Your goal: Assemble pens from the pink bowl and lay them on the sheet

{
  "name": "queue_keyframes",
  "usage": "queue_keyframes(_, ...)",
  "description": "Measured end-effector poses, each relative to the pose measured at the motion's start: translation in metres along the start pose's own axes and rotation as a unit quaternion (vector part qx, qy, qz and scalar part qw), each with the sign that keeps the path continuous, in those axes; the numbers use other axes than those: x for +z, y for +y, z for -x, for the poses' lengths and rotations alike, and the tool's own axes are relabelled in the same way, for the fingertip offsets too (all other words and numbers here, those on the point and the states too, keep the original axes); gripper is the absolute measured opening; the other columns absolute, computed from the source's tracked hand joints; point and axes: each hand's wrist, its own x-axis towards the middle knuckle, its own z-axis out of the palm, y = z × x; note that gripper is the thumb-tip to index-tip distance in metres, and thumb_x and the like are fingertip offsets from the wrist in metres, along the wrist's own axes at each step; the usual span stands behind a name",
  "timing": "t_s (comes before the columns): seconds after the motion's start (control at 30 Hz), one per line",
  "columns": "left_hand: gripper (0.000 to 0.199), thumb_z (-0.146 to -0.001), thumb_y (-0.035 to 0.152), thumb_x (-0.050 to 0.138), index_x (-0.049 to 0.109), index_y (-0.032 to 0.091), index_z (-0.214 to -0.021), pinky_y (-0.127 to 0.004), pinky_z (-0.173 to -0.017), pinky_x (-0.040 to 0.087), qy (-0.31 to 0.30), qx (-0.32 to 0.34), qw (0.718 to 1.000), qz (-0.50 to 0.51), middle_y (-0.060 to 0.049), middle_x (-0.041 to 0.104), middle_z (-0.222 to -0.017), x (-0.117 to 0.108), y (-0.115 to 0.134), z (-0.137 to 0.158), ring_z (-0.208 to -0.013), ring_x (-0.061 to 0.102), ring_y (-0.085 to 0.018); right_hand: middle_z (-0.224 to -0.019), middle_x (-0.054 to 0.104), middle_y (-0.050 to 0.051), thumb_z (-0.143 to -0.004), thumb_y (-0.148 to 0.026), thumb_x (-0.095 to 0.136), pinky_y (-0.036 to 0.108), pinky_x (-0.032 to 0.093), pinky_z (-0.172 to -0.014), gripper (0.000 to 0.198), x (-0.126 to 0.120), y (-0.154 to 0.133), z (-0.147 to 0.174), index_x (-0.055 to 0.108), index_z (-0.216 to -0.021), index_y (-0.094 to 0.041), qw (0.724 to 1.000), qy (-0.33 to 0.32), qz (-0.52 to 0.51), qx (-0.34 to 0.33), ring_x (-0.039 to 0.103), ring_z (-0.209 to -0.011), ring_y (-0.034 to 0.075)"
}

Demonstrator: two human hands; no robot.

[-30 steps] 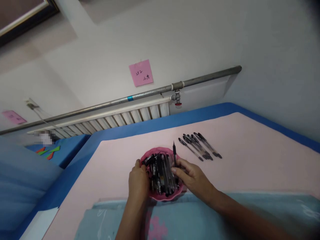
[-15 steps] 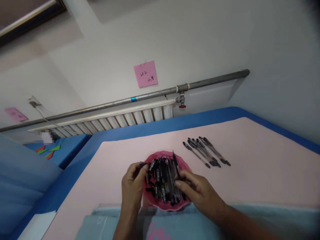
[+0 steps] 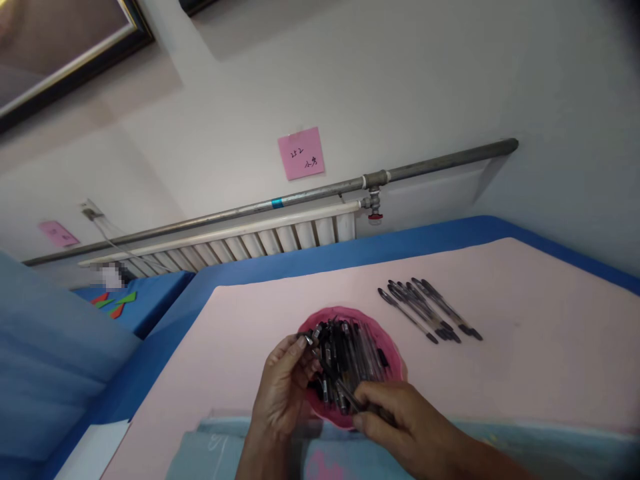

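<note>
A pink bowl point(image 3: 399, 357) with a wavy rim holds many black pen caps and clear pen barrels point(image 3: 365, 343). At its left rim, my left hand point(image 3: 285, 383) pinches a small black pen cap point(image 3: 308, 339) between thumb and fingertips. My right hand point(image 3: 395, 417) is closed around a dark pen point(image 3: 350, 395) over the bowl's lower right side, its end slanting up and left. Part of that pen is hidden in the fingers. Capped pens point(image 3: 425, 308) lie in a loose slanted row to the right of the bowl.
The pink tabletop point(image 3: 240, 333) has a blue border point(image 3: 450, 232). A light-blue cloth point(image 3: 215, 453) is at the near edge, with white paper point(image 3: 95, 450) to its left. Behind stand a radiator point(image 3: 265, 239) and pipe point(image 3: 440, 165). Coloured pieces point(image 3: 117, 311) lie on another blue surface.
My right hand has drawn toward me with its pen, which now slants up and left across the bowl's contents. My left hand stays at the left rim. The view has shifted slightly.
</note>
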Motion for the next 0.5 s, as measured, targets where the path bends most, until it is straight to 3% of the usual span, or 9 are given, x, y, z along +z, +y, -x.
queue_keyframes(0.5, 0.022, -0.06, 0.024, 0.078, 0.065, 0.012, -0.072, -0.019, -0.056, 0.049, -0.002, -0.005, 1.0, -0.021, 0.0, 0.065, -0.066, 0.0017, -0.0015, 0.0022, -0.057, 0.059, -0.008, -0.058, 0.048, -0.005, -0.08, -0.028, 0.051, 0.02, 0.027, -0.048, 0.016, -0.0017, -0.0031, 0.0002, 0.055, -0.066, -0.021, 1.0, 0.002, -0.015, -0.002, 0.041, -0.053, 0.01)
